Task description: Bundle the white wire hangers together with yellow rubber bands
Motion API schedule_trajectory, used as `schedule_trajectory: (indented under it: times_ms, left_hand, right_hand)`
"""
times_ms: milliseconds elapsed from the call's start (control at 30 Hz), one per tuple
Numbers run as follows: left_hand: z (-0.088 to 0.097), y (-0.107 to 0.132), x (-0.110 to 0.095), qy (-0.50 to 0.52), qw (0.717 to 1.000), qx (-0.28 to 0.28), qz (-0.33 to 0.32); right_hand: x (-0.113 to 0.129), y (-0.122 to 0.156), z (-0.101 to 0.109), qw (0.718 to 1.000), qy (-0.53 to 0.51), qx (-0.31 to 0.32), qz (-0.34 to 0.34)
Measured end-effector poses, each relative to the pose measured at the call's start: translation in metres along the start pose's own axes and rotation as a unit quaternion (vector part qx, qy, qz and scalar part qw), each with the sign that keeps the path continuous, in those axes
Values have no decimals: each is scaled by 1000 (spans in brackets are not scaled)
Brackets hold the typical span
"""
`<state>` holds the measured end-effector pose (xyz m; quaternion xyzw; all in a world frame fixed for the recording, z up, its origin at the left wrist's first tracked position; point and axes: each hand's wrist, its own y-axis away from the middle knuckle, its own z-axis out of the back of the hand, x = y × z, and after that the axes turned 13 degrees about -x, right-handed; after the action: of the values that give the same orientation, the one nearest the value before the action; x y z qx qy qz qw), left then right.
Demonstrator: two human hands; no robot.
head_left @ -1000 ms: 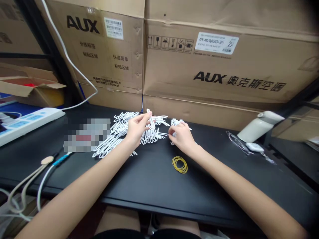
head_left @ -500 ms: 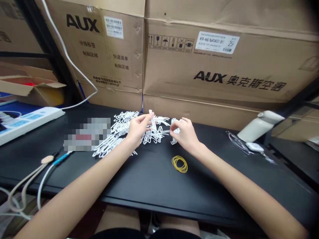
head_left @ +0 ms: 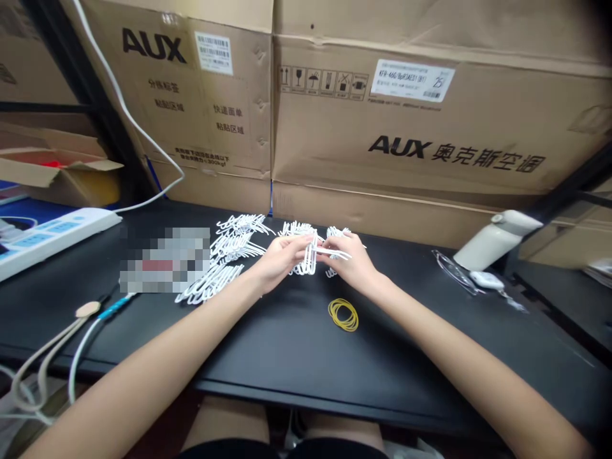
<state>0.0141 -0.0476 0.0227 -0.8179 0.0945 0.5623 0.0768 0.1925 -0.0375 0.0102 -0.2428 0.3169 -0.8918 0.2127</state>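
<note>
My left hand [head_left: 285, 258] is closed on a small bunch of white wire hooks [head_left: 310, 255], which stands up in front of its fingertips. Close beside it, my right hand [head_left: 352, 260] is also closed, its fingers meeting the white hooks where a few ends stick out to the right. Which fingers grip which hook is partly hidden. More white wire hooks [head_left: 210, 284] lie in several groups to the left, with others behind both hands. Nearer me on the black table [head_left: 287, 344] rests a loose pile of yellow rubber bands [head_left: 343, 315].
Large cardboard boxes [head_left: 325, 146] wall off the back. At the right are a white bottle [head_left: 497, 239], glasses [head_left: 454, 273] and a small white case [head_left: 486, 280]. A power strip [head_left: 62, 236], a blurred-out object [head_left: 165, 261] and cables [head_left: 81, 344] occupy the left.
My left hand has moved right with its white hooks, and my right hand has come slightly left, so the two now meet. The camera view has shifted slightly.
</note>
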Motion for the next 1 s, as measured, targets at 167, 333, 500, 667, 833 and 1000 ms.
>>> schedule_trajectory:
  times_ms: [167, 333, 500, 667, 833, 1000]
  left_hand:
    - [0, -1, 3, 13, 1000, -27, 2]
    - [3, -6, 1, 47, 996, -76, 4]
    - [8, -13, -3, 110, 983, -149, -15]
    - [7, -14, -4, 99, 983, -155, -8]
    - [5, -9, 0, 60, 992, -114, -5]
    - [3, -7, 1, 25, 993, -110, -13]
  right_hand:
    - [1, -1, 2, 1000, 15, 2, -18]
    - [4, -1, 5, 999, 28, 7, -22]
    - [6, -2, 7, 998, 36, 32, -42]
    - [8, -1, 7, 996, 71, 43, -42]
    - [12, 1, 8, 994, 87, 56, -39]
    - [16, 1, 9, 993, 91, 67, -33]
